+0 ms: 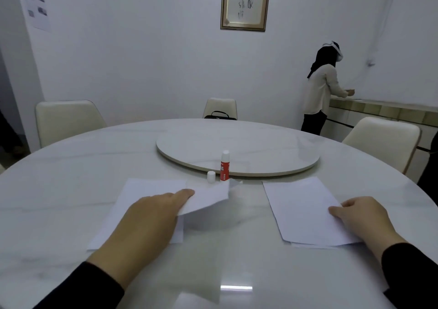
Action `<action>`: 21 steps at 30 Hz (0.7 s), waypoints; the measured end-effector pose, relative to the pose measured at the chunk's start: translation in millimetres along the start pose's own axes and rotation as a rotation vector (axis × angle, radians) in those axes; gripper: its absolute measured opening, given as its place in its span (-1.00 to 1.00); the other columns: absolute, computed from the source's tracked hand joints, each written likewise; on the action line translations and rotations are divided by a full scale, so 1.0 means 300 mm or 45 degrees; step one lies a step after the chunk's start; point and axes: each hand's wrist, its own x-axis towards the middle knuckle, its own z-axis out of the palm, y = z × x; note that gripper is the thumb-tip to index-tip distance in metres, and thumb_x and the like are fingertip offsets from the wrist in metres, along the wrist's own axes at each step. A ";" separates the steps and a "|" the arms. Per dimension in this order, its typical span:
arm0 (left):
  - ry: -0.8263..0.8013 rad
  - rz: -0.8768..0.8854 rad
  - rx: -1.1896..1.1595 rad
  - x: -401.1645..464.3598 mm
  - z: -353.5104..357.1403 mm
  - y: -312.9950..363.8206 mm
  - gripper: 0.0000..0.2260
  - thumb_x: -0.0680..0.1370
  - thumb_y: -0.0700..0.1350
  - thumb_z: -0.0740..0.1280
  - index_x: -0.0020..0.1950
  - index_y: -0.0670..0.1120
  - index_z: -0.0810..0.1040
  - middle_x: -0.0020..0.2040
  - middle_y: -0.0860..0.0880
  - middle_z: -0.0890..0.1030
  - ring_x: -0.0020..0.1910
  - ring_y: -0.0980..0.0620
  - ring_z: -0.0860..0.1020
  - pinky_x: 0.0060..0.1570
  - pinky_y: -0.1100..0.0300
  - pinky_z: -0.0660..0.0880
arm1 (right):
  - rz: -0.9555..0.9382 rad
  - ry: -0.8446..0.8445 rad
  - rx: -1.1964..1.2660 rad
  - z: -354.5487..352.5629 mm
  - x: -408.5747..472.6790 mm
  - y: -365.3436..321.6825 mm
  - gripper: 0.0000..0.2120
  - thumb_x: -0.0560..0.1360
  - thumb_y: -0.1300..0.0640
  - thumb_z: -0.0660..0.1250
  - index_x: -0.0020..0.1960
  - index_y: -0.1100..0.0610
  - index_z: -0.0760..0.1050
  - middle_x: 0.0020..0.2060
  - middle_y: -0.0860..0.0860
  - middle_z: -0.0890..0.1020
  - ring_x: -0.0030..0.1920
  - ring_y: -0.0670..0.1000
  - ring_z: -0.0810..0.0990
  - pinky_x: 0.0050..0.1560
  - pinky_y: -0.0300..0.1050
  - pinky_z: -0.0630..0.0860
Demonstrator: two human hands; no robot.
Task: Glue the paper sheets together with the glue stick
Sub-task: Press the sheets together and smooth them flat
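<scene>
Left hand [151,216] pinching lifted top sheet [206,198] of left pile. Right hand [358,216] resting flat, fingers relaxed, on right paper stack [301,206]. Uncapped glue stick [224,166] upright beside its cap [211,176].

The room is evenly but dimly lit, with a cool grey cast. A bright ceiling-light reflection is seen on the glossy tabletop [71,214] near the bottom edge. Soft shadows are cast. Straight lines are bowed by wide-angle distortion; fine detail is softened.

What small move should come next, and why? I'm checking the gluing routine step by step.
Probably lay the lifted sheet flat and reach for the glue stick. It stands uncapped, its cap beside it, while the left hand pinches that sheet and the right hand rests on the other sheet.
</scene>
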 end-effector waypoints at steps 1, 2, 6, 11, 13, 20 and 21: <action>-0.008 -0.033 -0.006 -0.003 0.000 -0.008 -0.54 0.59 -0.11 0.10 0.46 0.22 0.17 0.28 0.15 0.50 0.17 0.10 0.50 0.17 0.28 0.38 | -0.010 0.006 -0.020 0.007 -0.008 -0.008 -0.78 0.36 0.17 0.42 -0.32 0.33 0.59 -0.35 0.20 0.64 -0.28 0.18 0.56 -0.36 -0.14 0.34; -0.038 -0.044 -0.005 -0.007 0.000 -0.010 -0.53 0.59 -0.12 0.09 0.46 0.21 0.17 0.29 0.15 0.49 0.18 0.10 0.50 0.17 0.29 0.36 | -0.022 0.006 -0.045 0.014 -0.018 -0.016 -0.79 0.35 0.17 0.42 -0.32 0.33 0.58 -0.36 0.20 0.64 -0.31 0.16 0.54 -0.37 -0.15 0.33; -0.163 0.019 -0.041 -0.034 0.006 0.011 -0.54 0.58 -0.12 0.07 0.45 0.23 0.20 0.36 0.18 0.43 0.26 0.10 0.44 0.21 0.29 0.29 | -0.050 0.012 -0.144 0.044 -0.044 -0.048 -0.81 0.33 0.21 0.37 -0.39 0.30 0.49 -0.43 0.17 0.55 -0.40 0.12 0.44 -0.42 -0.16 0.29; -0.354 0.048 -0.123 -0.065 0.020 0.028 -0.53 0.58 -0.14 0.03 0.45 0.24 0.19 0.48 0.17 0.24 0.42 0.09 0.26 0.36 0.22 0.18 | -0.058 0.053 -0.219 0.064 -0.068 -0.069 -0.85 0.37 0.22 0.33 -0.33 0.26 0.44 -0.39 0.11 0.52 -0.36 0.11 0.45 -0.47 -0.18 0.24; -0.401 0.044 -0.131 -0.072 0.020 0.030 -0.53 0.59 -0.13 0.03 0.46 0.24 0.15 0.51 0.17 0.16 0.46 0.09 0.19 0.38 0.21 0.14 | -0.084 0.058 -0.340 0.067 -0.080 -0.076 -0.85 0.40 0.19 0.29 -0.31 0.20 0.39 -0.34 0.08 0.50 -0.30 0.14 0.45 -0.39 -0.15 0.29; -0.341 0.086 -0.170 -0.068 0.021 0.021 -0.54 0.61 -0.14 0.02 0.47 0.24 0.16 0.51 0.17 0.17 0.46 0.14 0.18 0.39 0.26 0.10 | -0.253 0.183 -0.839 0.058 -0.123 -0.121 -0.61 0.47 -0.08 0.23 0.24 0.05 0.39 0.17 0.04 0.47 0.17 0.10 0.45 0.11 -0.03 0.34; -0.337 0.089 -0.195 -0.068 0.024 0.015 -0.53 0.60 -0.15 0.02 0.46 0.24 0.18 0.50 0.18 0.19 0.46 0.15 0.19 0.39 0.28 0.10 | -0.349 0.195 -0.790 0.057 -0.131 -0.133 -0.58 0.47 -0.12 0.25 0.27 0.03 0.38 0.20 0.02 0.46 0.20 0.08 0.43 0.15 -0.02 0.32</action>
